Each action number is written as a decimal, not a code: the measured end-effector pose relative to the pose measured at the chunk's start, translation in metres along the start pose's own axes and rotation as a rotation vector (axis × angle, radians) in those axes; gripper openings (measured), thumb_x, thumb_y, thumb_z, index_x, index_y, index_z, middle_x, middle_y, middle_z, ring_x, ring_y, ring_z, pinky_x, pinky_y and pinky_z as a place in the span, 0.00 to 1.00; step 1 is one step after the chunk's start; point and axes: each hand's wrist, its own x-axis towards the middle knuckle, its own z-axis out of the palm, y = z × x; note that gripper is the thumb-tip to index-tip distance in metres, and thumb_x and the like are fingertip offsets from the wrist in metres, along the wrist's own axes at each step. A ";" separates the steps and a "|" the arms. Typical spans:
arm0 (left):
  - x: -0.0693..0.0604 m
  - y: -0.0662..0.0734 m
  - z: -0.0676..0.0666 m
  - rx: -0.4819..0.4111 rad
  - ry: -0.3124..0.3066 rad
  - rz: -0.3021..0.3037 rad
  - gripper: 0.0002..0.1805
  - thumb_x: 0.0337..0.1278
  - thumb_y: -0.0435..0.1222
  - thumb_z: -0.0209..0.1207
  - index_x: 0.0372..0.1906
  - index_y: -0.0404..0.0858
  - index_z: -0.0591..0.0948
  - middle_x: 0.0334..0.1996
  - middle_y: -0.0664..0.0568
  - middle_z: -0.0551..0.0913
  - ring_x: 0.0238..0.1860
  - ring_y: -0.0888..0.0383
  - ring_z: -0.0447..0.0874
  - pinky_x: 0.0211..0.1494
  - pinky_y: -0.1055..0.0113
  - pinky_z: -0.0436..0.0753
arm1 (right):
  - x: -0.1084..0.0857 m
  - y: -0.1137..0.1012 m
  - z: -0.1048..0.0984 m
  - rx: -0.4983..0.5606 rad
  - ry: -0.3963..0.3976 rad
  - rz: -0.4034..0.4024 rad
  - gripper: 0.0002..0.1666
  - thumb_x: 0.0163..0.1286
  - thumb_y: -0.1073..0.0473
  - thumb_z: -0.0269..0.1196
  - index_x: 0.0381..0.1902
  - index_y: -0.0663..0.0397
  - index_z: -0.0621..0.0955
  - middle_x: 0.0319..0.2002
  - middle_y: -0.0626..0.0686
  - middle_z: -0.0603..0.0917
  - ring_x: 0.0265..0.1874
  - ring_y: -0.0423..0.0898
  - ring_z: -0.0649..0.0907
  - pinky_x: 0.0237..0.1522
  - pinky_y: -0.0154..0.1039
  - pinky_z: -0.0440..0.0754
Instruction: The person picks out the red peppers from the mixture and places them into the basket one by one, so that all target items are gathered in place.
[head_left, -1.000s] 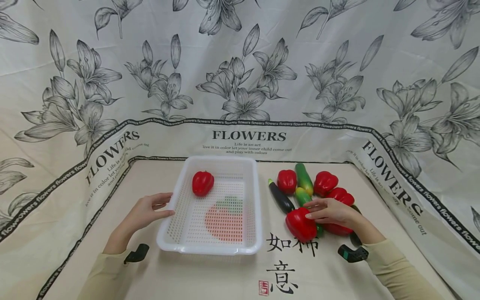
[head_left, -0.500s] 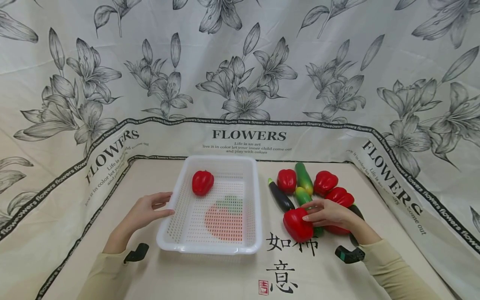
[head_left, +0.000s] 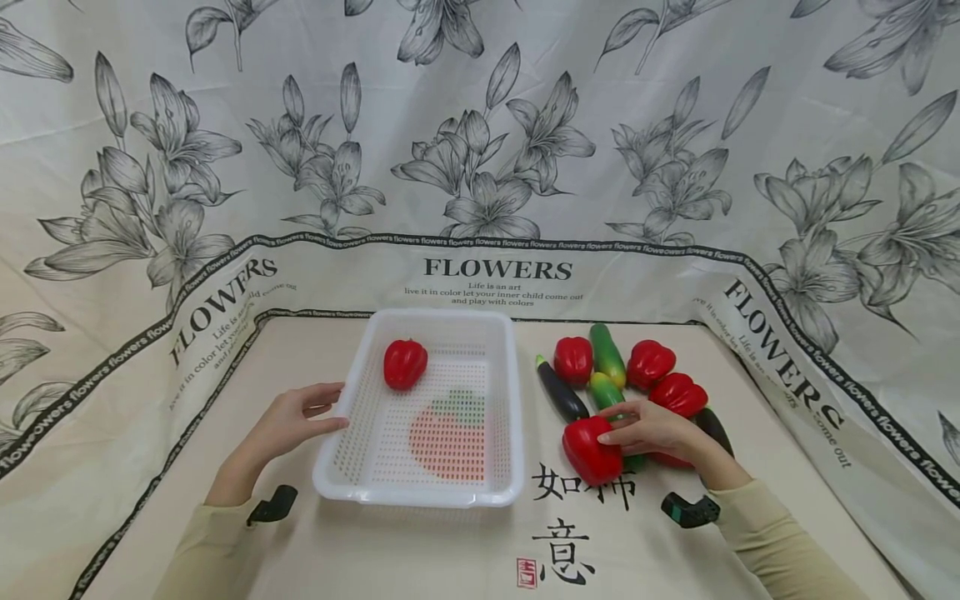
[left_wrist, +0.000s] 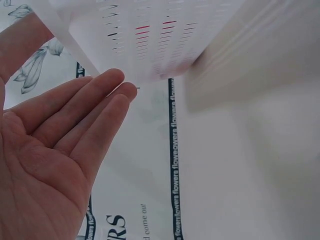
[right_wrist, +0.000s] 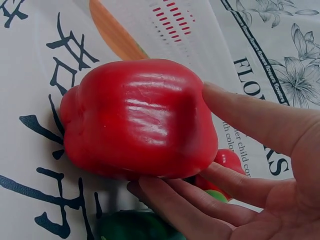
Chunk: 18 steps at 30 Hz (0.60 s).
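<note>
My right hand holds a red bell pepper at the near side of the vegetable group. In the right wrist view, thumb and fingers of the right hand press on the red bell pepper from two sides. The left hand is at the left rim of the white perforated basket, its thumb by the rim. The left wrist view shows the left hand with extended fingers beside the basket wall. Another red pepper lies in the basket's far left part.
Right of the basket lie a dark eggplant, a green cucumber-like vegetable, a yellow-green one and red peppers. Another dark vegetable is partly behind the right hand. A flower-printed cloth hangs behind the table.
The right hand and the red pepper it holds have shifted slightly left, uncovering more of the dark vegetable at right. The left hand has stayed at the basket.
</note>
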 end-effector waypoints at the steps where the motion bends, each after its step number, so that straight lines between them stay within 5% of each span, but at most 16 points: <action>1: 0.000 0.000 0.000 -0.002 -0.001 0.000 0.36 0.47 0.47 0.69 0.61 0.36 0.74 0.57 0.39 0.78 0.57 0.39 0.78 0.55 0.53 0.82 | 0.000 0.000 0.001 0.000 0.001 0.001 0.41 0.57 0.52 0.70 0.63 0.66 0.68 0.54 0.64 0.78 0.45 0.48 0.83 0.50 0.48 0.84; 18: -0.002 0.003 -0.001 -0.002 -0.009 -0.006 0.36 0.48 0.46 0.69 0.62 0.35 0.73 0.57 0.38 0.78 0.57 0.39 0.77 0.54 0.52 0.82 | 0.000 0.001 0.009 0.034 0.032 0.035 0.44 0.54 0.52 0.72 0.63 0.66 0.67 0.53 0.64 0.78 0.43 0.50 0.83 0.47 0.48 0.85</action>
